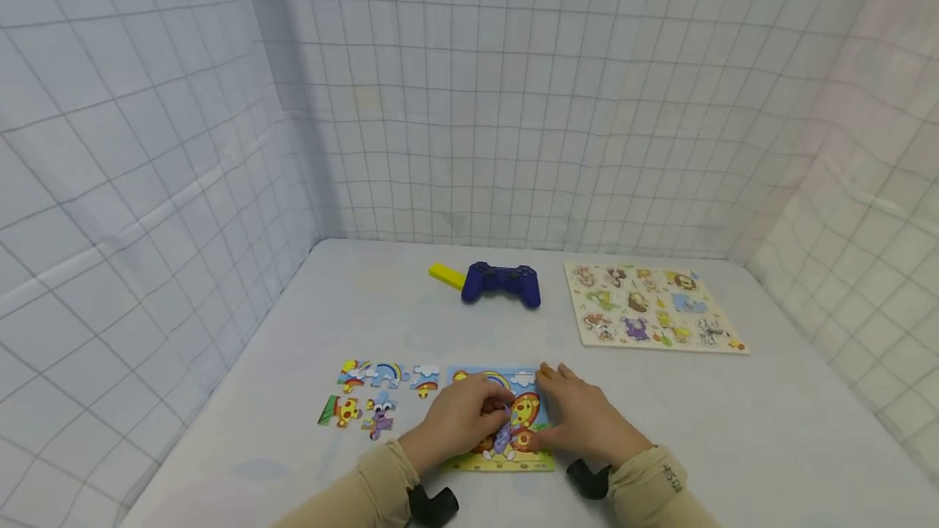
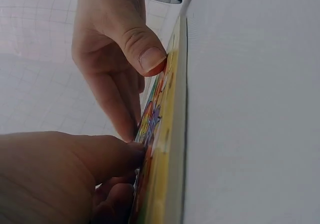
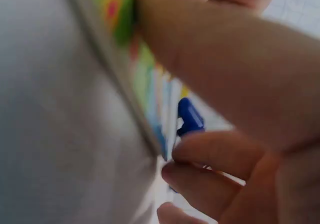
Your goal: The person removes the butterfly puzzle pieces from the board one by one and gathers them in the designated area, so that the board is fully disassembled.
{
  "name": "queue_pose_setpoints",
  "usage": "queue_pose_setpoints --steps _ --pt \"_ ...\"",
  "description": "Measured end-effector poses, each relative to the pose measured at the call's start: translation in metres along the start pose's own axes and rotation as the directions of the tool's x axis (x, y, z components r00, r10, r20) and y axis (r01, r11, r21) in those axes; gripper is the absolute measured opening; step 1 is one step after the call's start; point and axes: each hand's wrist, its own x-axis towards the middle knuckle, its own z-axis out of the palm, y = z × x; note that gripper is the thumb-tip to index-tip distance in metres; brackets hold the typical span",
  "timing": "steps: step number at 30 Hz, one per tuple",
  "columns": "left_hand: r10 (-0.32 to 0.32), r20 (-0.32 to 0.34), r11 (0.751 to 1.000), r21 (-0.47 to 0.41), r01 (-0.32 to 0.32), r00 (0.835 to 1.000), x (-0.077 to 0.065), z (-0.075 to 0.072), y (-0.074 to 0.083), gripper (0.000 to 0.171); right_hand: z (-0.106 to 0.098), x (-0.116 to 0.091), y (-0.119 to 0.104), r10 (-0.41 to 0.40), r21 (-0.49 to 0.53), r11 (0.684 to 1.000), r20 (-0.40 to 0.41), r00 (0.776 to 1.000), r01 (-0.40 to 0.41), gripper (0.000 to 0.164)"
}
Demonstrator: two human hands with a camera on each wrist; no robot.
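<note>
Your left grip: contents cannot be told; your right grip, spread loosely, should brace the colourful rectangular puzzle board beneath both.

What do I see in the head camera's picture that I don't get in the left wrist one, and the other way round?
Only the head view shows the loose puzzle pieces, the blue game controller, the yellow block and the animal board.

Only the left wrist view gives a low, side-on close-up, with the right thumbnail and the pale edge of the puzzle board plain to see.

Both show the left hand, the right hand, the puzzle board, the white tabletop and the grid-lined backdrop.
</note>
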Motion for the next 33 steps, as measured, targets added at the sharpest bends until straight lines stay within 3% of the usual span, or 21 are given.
queue_pose_setpoints --steps 9,16,23,33 --pt "-0.042 -0.014 0.999 -0.023 0.042 0.999 -0.0007 -0.0012 0.0 0.009 0.0015 0.0021 0.0113 -0.053 0.001 0.999 0.093 0.994 0.053 0.091" --pt "-0.071 -0.003 0.997 -0.015 0.071 0.997 -0.0012 -0.0017 0.0021 0.008 0.002 0.0036 0.0085 -0.036 -0.001 0.999 0.093 0.995 0.036 0.096" --pt "-0.067 -0.005 0.998 0.019 0.067 0.998 -0.001 0.0004 0.0005 0.008 0.0017 0.0035 0.0055 -0.039 0.003 0.999 0.092 0.995 0.039 0.095" --pt "-0.026 -0.018 1.0 -0.008 0.026 1.0 0.0 0.0014 -0.0003 0.007 0.0022 0.0036 0.0056 -0.042 0.001 0.999 0.089 0.995 0.042 0.095"
